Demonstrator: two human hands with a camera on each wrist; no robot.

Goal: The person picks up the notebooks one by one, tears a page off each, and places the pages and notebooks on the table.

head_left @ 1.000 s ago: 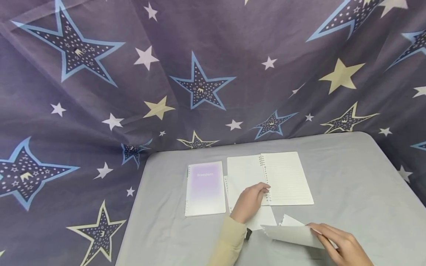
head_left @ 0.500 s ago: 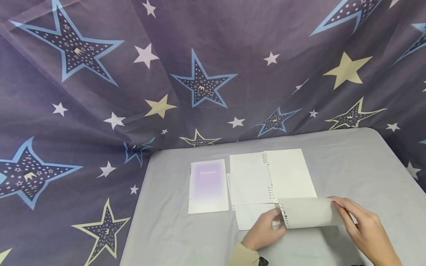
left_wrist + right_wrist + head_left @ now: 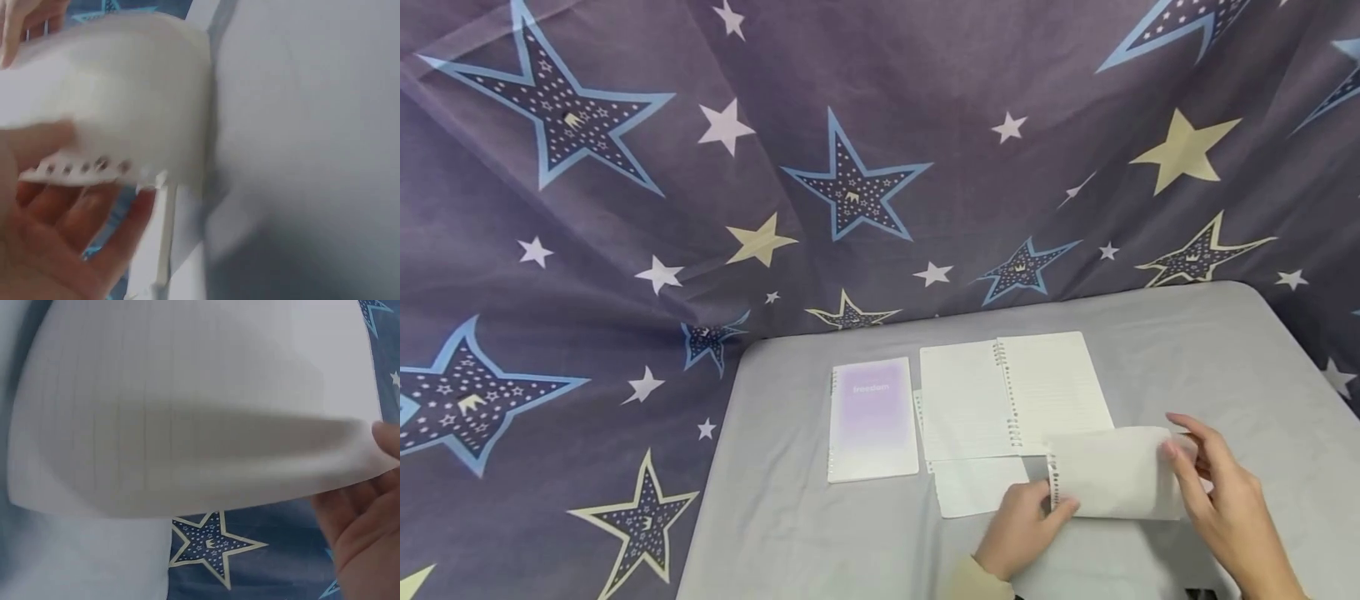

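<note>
A loose sheet of ruled paper (image 3: 1120, 473), with a row of torn punch holes along its left edge, is held bent over above the front right of the table. My left hand (image 3: 1028, 523) pinches that punched edge; the left wrist view has the thumb over the paper (image 3: 140, 81) and the fingers below. At the opposite edge, my right hand (image 3: 1231, 504) holds the paper between thumb and fingers. Just behind lies an open spiral notebook (image 3: 1056, 383) with blank lined pages. Part of its lower right page is hidden by the sheet.
To the left lies a closed purple-and-white notebook (image 3: 872, 429) marked "freedom". White paper (image 3: 973, 492) with a punched edge sticks out from under the open notebook. A star-patterned curtain (image 3: 880, 167) hangs behind the grey-covered table (image 3: 775, 517).
My left hand has left the open notebook's spiral and come to the sheet's punched edge. My right hand has raised the sheet and moved it right and away from me.
</note>
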